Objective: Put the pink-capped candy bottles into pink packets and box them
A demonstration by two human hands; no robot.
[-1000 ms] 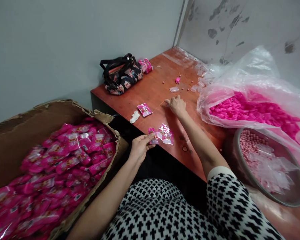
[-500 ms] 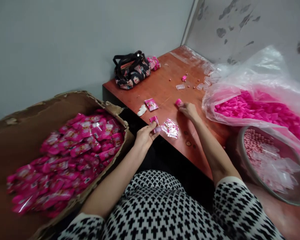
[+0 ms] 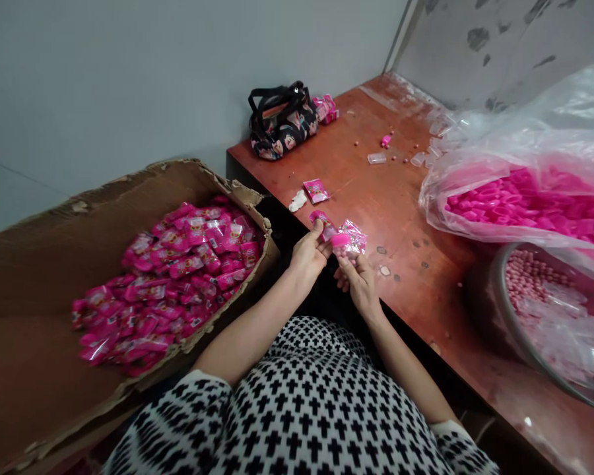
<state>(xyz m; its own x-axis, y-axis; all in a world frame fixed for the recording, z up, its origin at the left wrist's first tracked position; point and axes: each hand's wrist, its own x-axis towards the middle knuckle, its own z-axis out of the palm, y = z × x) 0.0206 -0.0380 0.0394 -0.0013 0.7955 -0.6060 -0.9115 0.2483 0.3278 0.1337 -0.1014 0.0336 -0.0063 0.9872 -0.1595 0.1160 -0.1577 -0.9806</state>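
My left hand (image 3: pixel 307 256) pinches a small pink printed packet (image 3: pixel 321 223) between thumb and fingers at the table's front edge. Close beside it, my right hand (image 3: pixel 360 284) grips a small container with a bright pink cap (image 3: pixel 342 242); the fingers partly hide its body. Behind the right hand, several flat pink packets (image 3: pixel 356 236) lie in a loose stack on the table. Another pink packet (image 3: pixel 316 190) rests farther back, next to a scrap of white material (image 3: pixel 297 200).
Left stands a torn cardboard box (image 3: pixel 39 316) holding many filled pink packets (image 3: pixel 183 264). On the reddish table (image 3: pixel 416 290) are a floral handbag (image 3: pixel 284 132), a plastic bag (image 3: pixel 433 191) of pink caps (image 3: pixel 525 204), and a bin (image 3: pixel 502 297) with pink beads (image 3: pixel 534 277) and clear containers (image 3: pixel 569 330).
My right hand has come from the middle of the table toward my left hand, bringing the pink-capped container along. My left hand still holds the packet. The view has shifted slightly.
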